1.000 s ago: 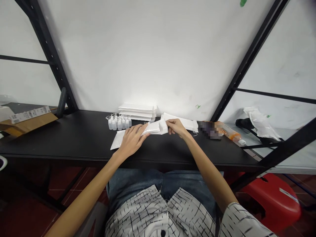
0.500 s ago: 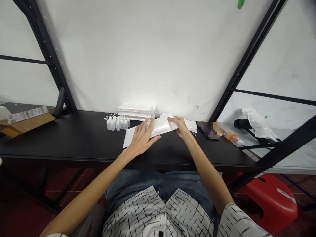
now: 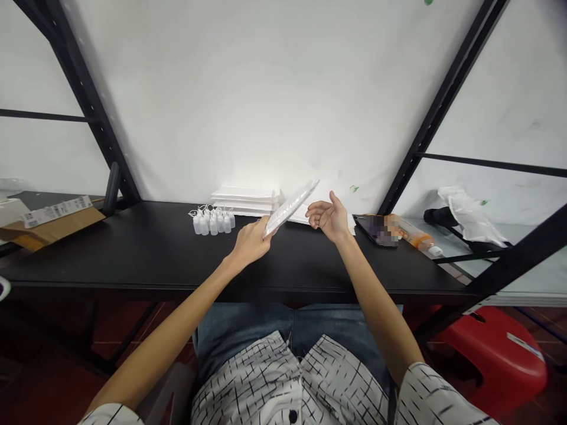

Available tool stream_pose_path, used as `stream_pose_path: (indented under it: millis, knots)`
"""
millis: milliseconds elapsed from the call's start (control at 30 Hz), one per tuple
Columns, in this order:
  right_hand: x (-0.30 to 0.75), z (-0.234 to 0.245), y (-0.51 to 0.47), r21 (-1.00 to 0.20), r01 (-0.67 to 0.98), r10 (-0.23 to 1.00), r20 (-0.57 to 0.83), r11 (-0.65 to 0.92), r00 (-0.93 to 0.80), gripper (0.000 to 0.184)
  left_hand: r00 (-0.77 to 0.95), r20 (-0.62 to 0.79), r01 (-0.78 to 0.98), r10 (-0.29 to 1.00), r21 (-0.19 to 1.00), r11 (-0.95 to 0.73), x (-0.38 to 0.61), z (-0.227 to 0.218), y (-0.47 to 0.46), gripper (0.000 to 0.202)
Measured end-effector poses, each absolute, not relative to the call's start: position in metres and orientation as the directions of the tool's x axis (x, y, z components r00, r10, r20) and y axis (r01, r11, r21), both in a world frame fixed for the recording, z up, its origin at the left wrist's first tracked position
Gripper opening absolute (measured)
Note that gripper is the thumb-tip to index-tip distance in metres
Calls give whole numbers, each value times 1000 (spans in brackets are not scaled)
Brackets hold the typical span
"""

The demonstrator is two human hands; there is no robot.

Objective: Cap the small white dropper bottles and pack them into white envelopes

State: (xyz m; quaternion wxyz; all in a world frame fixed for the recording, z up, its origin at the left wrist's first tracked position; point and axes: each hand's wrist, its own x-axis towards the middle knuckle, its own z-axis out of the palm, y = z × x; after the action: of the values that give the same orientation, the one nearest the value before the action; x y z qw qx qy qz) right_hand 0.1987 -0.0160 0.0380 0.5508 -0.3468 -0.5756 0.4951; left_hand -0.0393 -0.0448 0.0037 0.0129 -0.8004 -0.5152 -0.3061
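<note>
My left hand is closed on one end of a white padded envelope, which is tilted up to the right above the black table. My right hand holds nothing; its fingers are apart and slightly curled, to the right of the envelope and apart from it. Behind the envelope, a stack of white flat packets lies against the wall. Left of that stack stands a cluster of small white squeeze bottles. Flat white pieces lie partly hidden behind my right hand.
A phone and an orange-labelled bottle lie at the table's right end. At the left is an opened cardboard package. Black metal posts rise on both sides. A red stool stands below right.
The envelope has gone from lying low under both hands to being tilted up in my left hand alone. My right hand has let go of it and opened.
</note>
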Motion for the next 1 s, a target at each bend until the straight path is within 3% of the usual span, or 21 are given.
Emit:
stream_pose_path:
  millis: [100, 233, 333, 500, 667, 900, 1000]
  knots:
    - [195, 37, -16, -962, -140, 946, 258, 234, -194, 73, 158, 535, 819, 830, 399, -413, -36, 32, -17, 34]
    - [192, 34, -14, -974, -97, 948, 220, 203, -228, 74, -24, 595, 584, 804, 661, -471, -35, 67, 34, 36]
    - [192, 32, -13, -970, -113, 937, 238, 216, -255, 72, -62, 609, 504, 791, 703, -502, -37, 76, 60, 39]
    - [188, 33, -15, -975, -108, 942, 215, 193, -258, 72, -19, 560, 620, 828, 656, -429, -48, 77, 74, 37]
    - [185, 32, -16, -972, -96, 934, 233, 214, -272, 71, -48, 558, 856, 828, 451, -254, -60, 86, 87, 33]
    - [185, 31, -17, -969, -86, 922, 249, 234, -298, 67, -47, 613, 931, 789, 313, -188, -54, 84, 119, 37]
    - [186, 32, -17, -969, -87, 922, 245, 230, -300, 68, -14, 607, 956, 795, 242, -168, -53, 79, 125, 30]
